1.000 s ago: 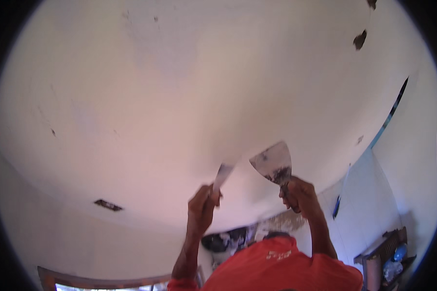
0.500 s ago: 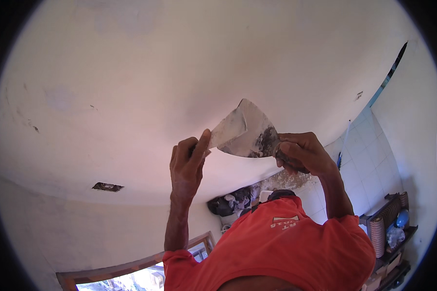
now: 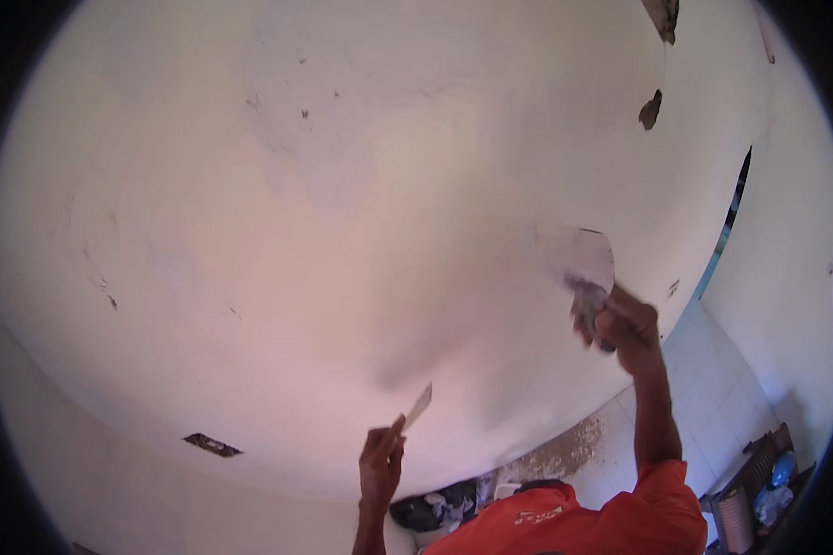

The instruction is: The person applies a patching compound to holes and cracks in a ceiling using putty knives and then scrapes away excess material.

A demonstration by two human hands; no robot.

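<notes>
My right hand (image 3: 631, 326) is raised and closed around the handle of a wide putty knife (image 3: 590, 254). Its pale, smeared blade is at the whitish wall (image 3: 416, 250), though some blur hides whether the edge presses on it. Lower and to the left, my left hand (image 3: 379, 462) grips a smaller putty knife (image 3: 419, 407), its narrow blade pointing up and right, apart from the wide one. Both forearms come from the red sleeves below. A soft shadow falls on the wall between the two tools.
A rectangular wall cutout (image 3: 212, 445) lies at lower left. Broken holes (image 3: 651, 110) mark the upper right. A dark slit runs above white tiles (image 3: 713, 361). Dark bundled items (image 3: 435, 507) are below, and a rack (image 3: 745, 499) with a blue object stands at lower right.
The two blades, together before, are now apart. My right hand has gone up with the wide knife to the wall; my left has dropped lower. The view has tilted upward.
</notes>
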